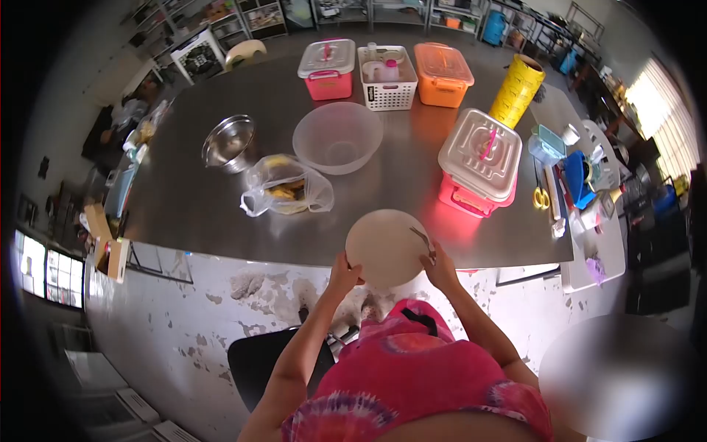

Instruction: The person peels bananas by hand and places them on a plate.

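A round, pale plate (384, 247) is held at the near edge of the metal table, between both hands. My left hand (345, 275) grips its left rim, fingers closed. On the right rim my right hand (440, 267) is closed too, near a dark mark or small utensil lying on the plate; which of these it is I cannot tell. Beyond the plate stand a translucent plastic bowl (338, 138), a clear bag with yellowish pieces (287, 191) and a steel bowl (230, 143).
A pink box with a grey lid (480, 157) stands right of the plate. Along the far side are a pink box (328, 70), a white basket (387, 92), an orange box (442, 74) and a yellow roll (518, 91). Yellow scissors (541, 197) lie at the right.
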The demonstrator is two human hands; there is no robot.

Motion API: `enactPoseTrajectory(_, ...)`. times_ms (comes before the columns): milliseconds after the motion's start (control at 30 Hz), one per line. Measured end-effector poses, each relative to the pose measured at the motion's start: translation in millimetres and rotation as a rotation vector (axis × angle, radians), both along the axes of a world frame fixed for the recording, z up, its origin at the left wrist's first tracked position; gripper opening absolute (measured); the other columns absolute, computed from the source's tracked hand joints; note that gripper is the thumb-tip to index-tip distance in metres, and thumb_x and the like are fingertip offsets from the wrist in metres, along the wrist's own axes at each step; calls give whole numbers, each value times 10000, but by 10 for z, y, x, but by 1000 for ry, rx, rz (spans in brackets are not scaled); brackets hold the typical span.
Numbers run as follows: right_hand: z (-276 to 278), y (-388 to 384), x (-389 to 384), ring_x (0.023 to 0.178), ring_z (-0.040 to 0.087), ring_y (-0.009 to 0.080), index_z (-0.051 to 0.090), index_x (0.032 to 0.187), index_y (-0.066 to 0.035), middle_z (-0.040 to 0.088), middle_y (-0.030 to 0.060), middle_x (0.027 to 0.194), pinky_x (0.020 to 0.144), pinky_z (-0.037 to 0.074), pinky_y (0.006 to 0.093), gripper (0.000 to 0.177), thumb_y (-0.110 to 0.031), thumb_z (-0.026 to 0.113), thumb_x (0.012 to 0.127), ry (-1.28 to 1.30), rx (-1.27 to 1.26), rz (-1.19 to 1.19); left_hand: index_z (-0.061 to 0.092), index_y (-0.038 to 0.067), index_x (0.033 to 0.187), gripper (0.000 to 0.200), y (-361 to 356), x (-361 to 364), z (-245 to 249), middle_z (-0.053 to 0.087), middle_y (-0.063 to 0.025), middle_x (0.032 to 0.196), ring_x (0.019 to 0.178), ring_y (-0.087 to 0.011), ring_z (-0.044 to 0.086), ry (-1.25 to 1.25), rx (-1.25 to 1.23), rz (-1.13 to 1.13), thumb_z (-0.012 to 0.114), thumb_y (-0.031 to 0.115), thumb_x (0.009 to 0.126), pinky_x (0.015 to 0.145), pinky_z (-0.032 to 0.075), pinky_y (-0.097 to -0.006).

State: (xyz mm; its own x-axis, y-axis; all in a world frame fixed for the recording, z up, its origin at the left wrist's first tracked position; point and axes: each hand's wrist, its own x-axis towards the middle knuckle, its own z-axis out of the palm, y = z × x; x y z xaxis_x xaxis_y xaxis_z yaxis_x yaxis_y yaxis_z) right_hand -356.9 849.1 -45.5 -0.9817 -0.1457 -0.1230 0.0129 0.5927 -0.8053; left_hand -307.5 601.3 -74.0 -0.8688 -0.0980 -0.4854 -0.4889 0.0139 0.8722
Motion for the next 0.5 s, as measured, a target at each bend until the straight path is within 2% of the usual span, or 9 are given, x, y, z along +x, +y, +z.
enactPoseTrajectory(33,2,-39,-74,823,593,394,418,1191,8,607,233,889,718,466,398,466,-170,578,790,-12,8,-15,177,15,1284,617,-37,-97,-122,510,-191,1045,867,-264,595,-7,-4,-18,533,-8,781,591,574,-379)
enactPoseTrajectory(100,11,-36,-199,861,590,379,435,1183,15,604,227,938,743,467,388,448,-136,577,785,50,45,-22,214,-1,1259,606,-1,-311,-368,491,-159,1068,781,-211,601,156,-63,205,525,-53,742,523,556,-320)
enactPoseTrajectory(133,10,-13,-253,818,602,340,461,1156,24,612,201,942,707,471,371,432,-149,591,783,168,56,-22,214,-1,1259,606,29,-408,-353,491,-159,1068,781,-211,601,153,-54,199,525,-53,742,523,556,-320)
enactPoseTrajectory(200,9,86,-312,775,615,300,487,1130,33,619,176,946,671,475,354,417,-161,606,781,264,81,-1,137,75,1311,709,138,-430,-351,517,-176,1030,729,-192,590,258,-84,311,529,-91,744,527,518,-281)
enactPoseTrajectory(267,139,95,-463,638,582,239,521,1098,20,602,161,1019,558,455,306,374,-131,603,765,329,48,-20,138,49,1314,713,249,-467,-249,490,-173,1082,726,-188,582,216,-13,331,514,-105,728,491,491,-270)
enactPoseTrajectory(300,141,95,-540,638,582,239,521,1098,20,602,161,1019,558,455,306,374,-131,603,765,329,36,-3,140,22,1317,718,286,-509,-168,462,-170,1134,723,-184,574,190,53,331,499,-119,712,454,463,-259)
enactPoseTrajectory(400,147,148,-714,549,523,193,546,1077,-4,569,154,1101,484,416,280,345,-113,604,755,465,39,-51,133,57,1333,761,422,-549,-9,453,-170,1141,764,-202,566,148,76,244,514,-120,699,524,488,-299)
enactPoseTrajectory(467,196,197,-795,865,580,366,539,1081,-12,554,202,1037,752,474,385,322,-99,568,773,441,67,-47,150,74,1336,772,479,-560,-346,454,-175,1138,791,-215,558,297,45,246,537,-96,689,595,485,-314)
enactPoseTrajectory(500,181,238,-810,865,580,366,539,1081,-12,554,202,1037,752,474,385,322,-99,568,773,445,64,-64,168,91,1339,783,508,-596,-466,455,-180,1135,819,-229,549,429,28,245,559,-72,680,667,482,-330)
